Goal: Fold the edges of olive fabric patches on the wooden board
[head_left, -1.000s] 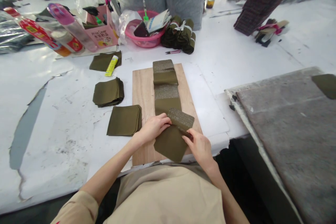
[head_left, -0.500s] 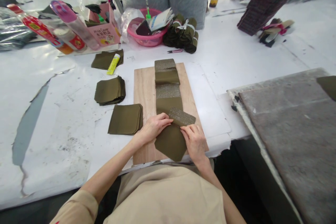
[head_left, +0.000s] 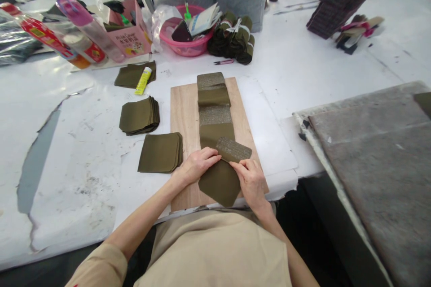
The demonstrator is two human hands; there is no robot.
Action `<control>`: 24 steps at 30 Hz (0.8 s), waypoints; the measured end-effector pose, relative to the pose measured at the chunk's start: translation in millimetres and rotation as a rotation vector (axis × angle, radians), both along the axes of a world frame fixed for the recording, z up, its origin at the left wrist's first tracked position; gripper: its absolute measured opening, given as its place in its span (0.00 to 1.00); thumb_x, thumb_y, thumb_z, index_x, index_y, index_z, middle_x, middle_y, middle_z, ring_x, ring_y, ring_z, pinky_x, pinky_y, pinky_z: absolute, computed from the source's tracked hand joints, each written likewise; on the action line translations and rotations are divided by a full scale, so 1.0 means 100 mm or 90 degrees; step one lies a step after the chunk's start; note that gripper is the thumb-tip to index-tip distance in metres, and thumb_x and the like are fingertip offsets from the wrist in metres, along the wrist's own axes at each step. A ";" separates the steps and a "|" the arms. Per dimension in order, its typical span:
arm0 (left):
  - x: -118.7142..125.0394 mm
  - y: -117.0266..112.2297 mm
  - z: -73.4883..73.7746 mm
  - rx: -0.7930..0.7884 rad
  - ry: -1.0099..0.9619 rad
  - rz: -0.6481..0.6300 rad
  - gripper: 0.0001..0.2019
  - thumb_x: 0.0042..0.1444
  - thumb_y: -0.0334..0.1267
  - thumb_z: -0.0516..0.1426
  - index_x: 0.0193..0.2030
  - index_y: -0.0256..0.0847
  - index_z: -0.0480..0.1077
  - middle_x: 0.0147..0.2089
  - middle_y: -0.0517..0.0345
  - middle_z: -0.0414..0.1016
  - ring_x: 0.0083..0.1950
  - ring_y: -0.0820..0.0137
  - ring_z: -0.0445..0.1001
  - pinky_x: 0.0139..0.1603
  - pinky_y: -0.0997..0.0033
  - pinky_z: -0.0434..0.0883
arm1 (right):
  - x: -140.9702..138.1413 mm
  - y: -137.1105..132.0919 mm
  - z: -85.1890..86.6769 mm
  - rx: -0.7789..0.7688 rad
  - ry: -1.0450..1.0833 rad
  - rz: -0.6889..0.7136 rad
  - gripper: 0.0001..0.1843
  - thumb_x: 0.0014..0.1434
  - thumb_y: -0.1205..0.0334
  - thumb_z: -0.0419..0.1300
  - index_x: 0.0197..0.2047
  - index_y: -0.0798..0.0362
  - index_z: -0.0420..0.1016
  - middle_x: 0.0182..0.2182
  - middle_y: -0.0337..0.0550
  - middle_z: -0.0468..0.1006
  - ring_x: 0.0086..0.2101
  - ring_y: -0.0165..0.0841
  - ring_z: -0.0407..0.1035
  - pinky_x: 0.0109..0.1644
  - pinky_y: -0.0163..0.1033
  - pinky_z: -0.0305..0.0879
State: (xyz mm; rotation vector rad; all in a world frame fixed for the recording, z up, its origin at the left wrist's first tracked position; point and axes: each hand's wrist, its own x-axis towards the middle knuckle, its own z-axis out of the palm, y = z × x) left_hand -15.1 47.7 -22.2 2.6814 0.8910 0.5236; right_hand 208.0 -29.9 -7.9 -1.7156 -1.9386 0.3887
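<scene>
An olive fabric piece [head_left: 220, 184] with clipped corners lies at the near end of a wooden board [head_left: 183, 114]. My left hand [head_left: 199, 163] is closed on its upper edge, fingertips pinching at the fold. Just right of it, my right hand [head_left: 251, 181] pinches the same edge between thumb and forefinger. Above the fingers shows a grey, textured folded strip [head_left: 234, 149], tilted down to the right. Further up the board, overlapping olive pieces [head_left: 215, 133] with grey textured bands run in a column away from me.
Left of the board are two stacks of olive fabric pieces [head_left: 158, 153] and a yellow tube [head_left: 143, 80] on more fabric. Behind stand a pink basket [head_left: 198, 48], rolled olive bundles [head_left: 245, 38], thread snips [head_left: 223, 62] and bottles [head_left: 38, 31]. A grey padded board [head_left: 370, 143] is at right.
My right fingertips have shifted slightly left along the fabric's edge, towards the left hand. Both hands keep pinching the same piece. The whole view has shifted slightly with the head.
</scene>
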 end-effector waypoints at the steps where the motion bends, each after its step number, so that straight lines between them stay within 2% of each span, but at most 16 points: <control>1: -0.01 0.00 -0.01 0.007 0.007 -0.008 0.14 0.68 0.33 0.46 0.54 0.40 0.69 0.50 0.49 0.72 0.49 0.67 0.72 0.46 0.66 0.74 | 0.00 0.00 0.00 0.000 -0.007 0.006 0.15 0.67 0.63 0.52 0.48 0.42 0.79 0.35 0.42 0.73 0.37 0.32 0.65 0.43 0.38 0.63; 5: 0.00 0.02 -0.02 -0.004 0.005 -0.009 0.14 0.68 0.34 0.46 0.54 0.41 0.69 0.50 0.50 0.72 0.50 0.66 0.71 0.46 0.66 0.73 | -0.01 0.01 0.02 -0.009 -0.034 0.022 0.16 0.67 0.65 0.52 0.50 0.40 0.78 0.35 0.42 0.72 0.37 0.32 0.65 0.43 0.37 0.63; 12: 0.05 0.08 0.07 -0.032 -0.005 0.008 0.14 0.68 0.32 0.46 0.48 0.41 0.72 0.46 0.53 0.72 0.45 0.69 0.72 0.42 0.71 0.72 | -0.02 0.01 0.01 -0.012 -0.059 0.020 0.17 0.67 0.65 0.53 0.51 0.38 0.78 0.36 0.42 0.72 0.37 0.32 0.64 0.43 0.37 0.63; 17: 0.03 0.09 0.10 -0.052 0.026 -0.012 0.14 0.68 0.34 0.46 0.51 0.41 0.71 0.48 0.52 0.71 0.48 0.68 0.71 0.44 0.70 0.71 | -0.01 0.00 -0.03 -0.009 -0.072 0.017 0.16 0.67 0.64 0.54 0.51 0.37 0.77 0.36 0.41 0.71 0.36 0.32 0.63 0.42 0.37 0.62; 24: 0.01 0.10 0.09 0.017 0.074 -0.044 0.15 0.69 0.35 0.43 0.53 0.40 0.69 0.49 0.49 0.71 0.48 0.67 0.70 0.44 0.66 0.73 | -0.01 0.01 -0.05 -0.013 -0.084 0.024 0.17 0.66 0.65 0.54 0.52 0.36 0.77 0.36 0.41 0.71 0.36 0.32 0.63 0.42 0.37 0.61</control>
